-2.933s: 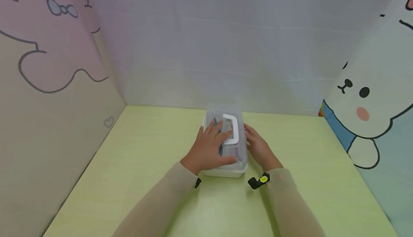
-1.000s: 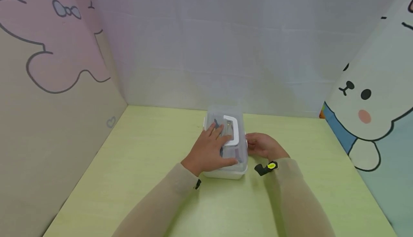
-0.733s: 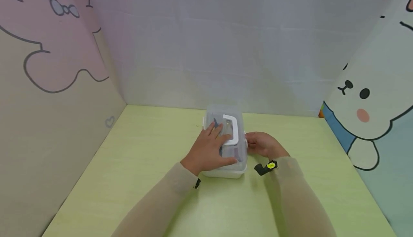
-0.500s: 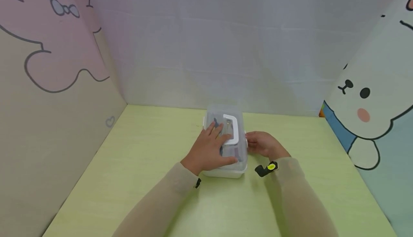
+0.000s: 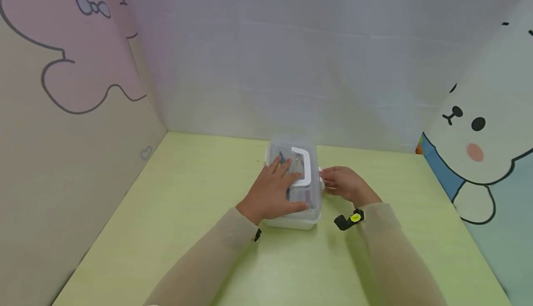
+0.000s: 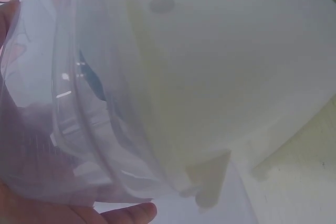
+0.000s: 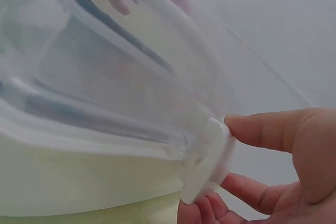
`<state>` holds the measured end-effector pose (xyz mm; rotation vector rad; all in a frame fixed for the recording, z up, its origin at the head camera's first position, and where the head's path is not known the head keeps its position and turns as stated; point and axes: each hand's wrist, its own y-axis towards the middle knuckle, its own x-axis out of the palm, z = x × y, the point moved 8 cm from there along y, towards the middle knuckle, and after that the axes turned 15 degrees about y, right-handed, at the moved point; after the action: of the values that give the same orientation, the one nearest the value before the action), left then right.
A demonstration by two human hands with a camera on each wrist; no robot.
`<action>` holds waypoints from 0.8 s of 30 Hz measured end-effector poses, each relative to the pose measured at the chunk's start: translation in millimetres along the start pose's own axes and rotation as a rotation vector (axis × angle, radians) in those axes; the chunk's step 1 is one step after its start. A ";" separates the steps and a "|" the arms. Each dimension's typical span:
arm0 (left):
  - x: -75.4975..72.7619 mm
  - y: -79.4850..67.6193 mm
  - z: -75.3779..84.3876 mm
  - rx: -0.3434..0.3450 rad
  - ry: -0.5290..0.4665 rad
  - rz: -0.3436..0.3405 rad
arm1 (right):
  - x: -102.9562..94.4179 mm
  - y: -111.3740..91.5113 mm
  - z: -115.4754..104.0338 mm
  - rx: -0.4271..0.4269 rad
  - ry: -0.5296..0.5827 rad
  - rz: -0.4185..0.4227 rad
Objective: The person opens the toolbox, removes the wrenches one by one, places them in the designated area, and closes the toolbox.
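A storage box (image 5: 291, 224) with a white base and a clear lid (image 5: 300, 145) stands at the middle of the table. On the lid is a white handle (image 5: 307, 169), and dark, slender items (image 7: 118, 30) show through the clear plastic. My left hand (image 5: 270, 190) rests on the lid with fingers spread, its fingertips near the handle. At the box's right side my right hand (image 5: 345, 183) pinches a white latch (image 7: 210, 161): the thumb is at its upper edge and the fingers are underneath. In the right wrist view the latch leans outward from the box wall.
The pale yellow-green table (image 5: 166, 195) meets a white back wall (image 5: 250, 65). Side walls with cartoon prints stand left and right, a pink figure (image 5: 91, 42) on one and a white animal (image 5: 491, 125) on the other.
My right hand has shifted nearer along the box's right side and now pinches the latch, which sticks out further than half a second ago. The left hand stays on the lid.
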<state>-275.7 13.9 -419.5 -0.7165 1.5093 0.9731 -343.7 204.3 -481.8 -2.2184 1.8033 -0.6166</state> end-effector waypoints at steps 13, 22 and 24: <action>0.2 -3.1 4.9 0.015 -0.004 0.013 | -9.6 -5.8 15.2 -0.041 0.293 -0.035; 1.9 -3.8 5.5 0.012 0.010 0.013 | -7.5 -9.7 27.3 -0.094 0.487 -0.107; 3.1 -4.1 5.4 0.010 0.009 0.014 | -6.1 -9.8 30.2 -0.098 0.531 -0.128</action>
<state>-270.1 17.0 -423.4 -0.7050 1.5274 0.9734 -322.5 209.6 -505.7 -2.4105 1.9576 -1.2692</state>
